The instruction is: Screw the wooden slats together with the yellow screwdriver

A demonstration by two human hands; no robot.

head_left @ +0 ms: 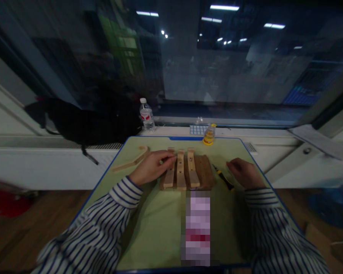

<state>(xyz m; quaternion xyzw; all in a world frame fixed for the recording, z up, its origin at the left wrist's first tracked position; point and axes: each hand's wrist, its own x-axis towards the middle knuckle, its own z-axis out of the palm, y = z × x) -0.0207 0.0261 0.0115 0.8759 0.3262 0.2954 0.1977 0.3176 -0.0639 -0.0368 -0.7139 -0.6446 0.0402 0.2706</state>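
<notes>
A brown wooden board (pixel 204 171) lies on the green table (pixel 160 224), with three pale wooden slats (pixel 180 171) laid side by side across its left part. My left hand (pixel 151 165) rests on the leftmost slat, fingers curled over its upper end. My right hand (pixel 244 172) lies on the table to the right of the board, fingers loosely curled, next to a black and yellow screwdriver (pixel 223 178). Whether the right hand holds anything is hidden. Both arms wear striped sleeves.
A curved wooden piece (pixel 131 160) lies at the table's left. A small yellow container (pixel 209 135) stands at the far edge. A water bottle (pixel 146 115) and a black bag (pixel 82 121) sit on the window sill. A blurred-out patch (pixel 197 228) lies near me.
</notes>
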